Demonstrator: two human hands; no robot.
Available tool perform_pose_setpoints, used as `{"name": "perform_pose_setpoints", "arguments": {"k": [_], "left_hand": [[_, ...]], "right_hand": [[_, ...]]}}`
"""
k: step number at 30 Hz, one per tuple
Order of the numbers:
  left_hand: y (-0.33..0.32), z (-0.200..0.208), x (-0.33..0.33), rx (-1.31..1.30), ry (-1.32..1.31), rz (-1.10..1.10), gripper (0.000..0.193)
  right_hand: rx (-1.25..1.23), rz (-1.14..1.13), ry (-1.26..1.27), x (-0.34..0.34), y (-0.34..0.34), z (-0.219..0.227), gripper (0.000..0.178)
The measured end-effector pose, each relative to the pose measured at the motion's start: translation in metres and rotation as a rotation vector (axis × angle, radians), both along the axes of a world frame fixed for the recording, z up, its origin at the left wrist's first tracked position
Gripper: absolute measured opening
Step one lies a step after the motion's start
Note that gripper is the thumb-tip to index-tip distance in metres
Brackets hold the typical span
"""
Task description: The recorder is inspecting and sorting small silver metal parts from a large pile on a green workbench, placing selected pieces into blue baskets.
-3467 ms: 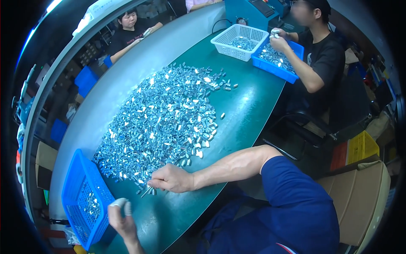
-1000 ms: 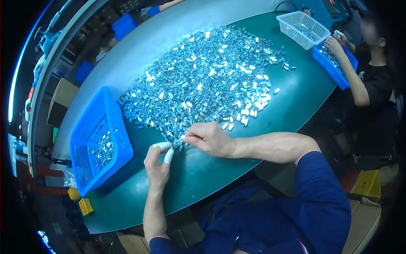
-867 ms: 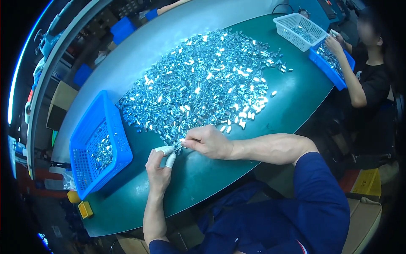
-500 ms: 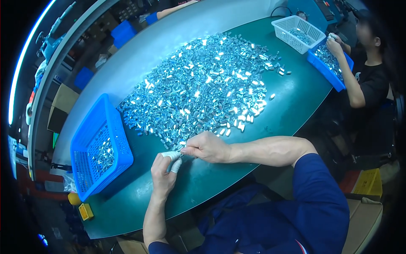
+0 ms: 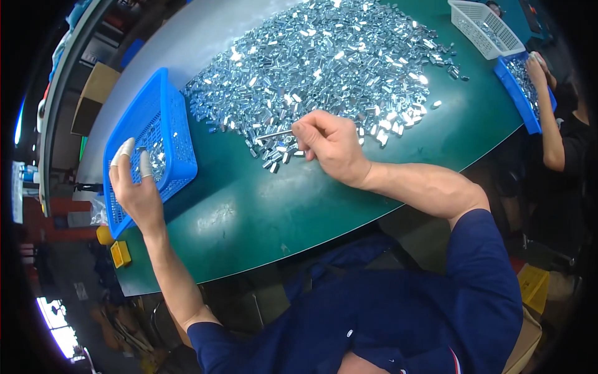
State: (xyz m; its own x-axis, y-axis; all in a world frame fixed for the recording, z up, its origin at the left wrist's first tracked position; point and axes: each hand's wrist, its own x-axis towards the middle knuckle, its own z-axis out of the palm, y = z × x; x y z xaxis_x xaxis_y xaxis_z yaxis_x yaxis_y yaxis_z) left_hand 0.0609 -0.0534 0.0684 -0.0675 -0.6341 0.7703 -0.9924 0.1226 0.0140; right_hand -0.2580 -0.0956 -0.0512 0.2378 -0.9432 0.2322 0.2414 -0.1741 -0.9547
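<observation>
The blue basket [image 5: 182, 140] holds a small heap of metal parts [image 5: 158, 161]; over it the left hand [image 5: 138, 190] is open, capped thumb and finger spread. The main pile [image 5: 317, 75] covers mid-table [image 5: 249, 230]. At its near edge, the right hand [image 5: 335, 148] pinches a thin rod [image 5: 274, 134]. Farther right, a white basket [image 5: 471, 36] and blue bin [image 5: 518, 106] hold parts.

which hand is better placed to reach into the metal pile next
Right, probably: the right hand is at the near edge of the metal pile, though gripping a thin rod; the left hand is over the blue basket, away from the pile.
</observation>
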Motion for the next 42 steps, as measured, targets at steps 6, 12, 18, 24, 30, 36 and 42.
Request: {"name": "perform_pose_setpoints", "arguments": {"k": [6, 12, 18, 24, 30, 36, 42], "left_hand": [[0.017, -0.081, -0.074, 0.468, 0.160, -0.376, 0.024], [0.019, -0.118, -0.090, 0.520, 0.163, -0.313, 0.025], [0.022, -0.112, -0.091, 0.558, 0.177, -0.293, 0.025], [0.019, -0.123, -0.080, 0.538, 0.198, -0.348, 0.025], [0.021, -0.122, -0.078, 0.686, 1.014, -0.337, 0.018], [0.022, -0.127, -0.072, 0.707, 1.459, -0.560, 0.023], [0.026, -0.124, -0.082, 0.727, 1.583, -0.582, 0.021]], "right_hand": [[0.057, 0.026, 0.018, 0.004, 0.002, 0.000, 0.026], [0.061, 0.060, 0.026, 0.001, 0.004, -0.003, 0.026], [0.089, 0.090, 0.088, -0.001, 0.003, -0.004, 0.026], [0.089, 0.119, 0.144, 0.003, 0.000, -0.008, 0.025], [0.043, 0.183, 0.232, 0.003, 0.003, -0.008, 0.021], [-0.215, 0.139, 0.347, 0.006, 0.004, -0.012, 0.018], [-0.220, 0.071, 0.288, 0.006, 0.003, -0.014, 0.018]]}}
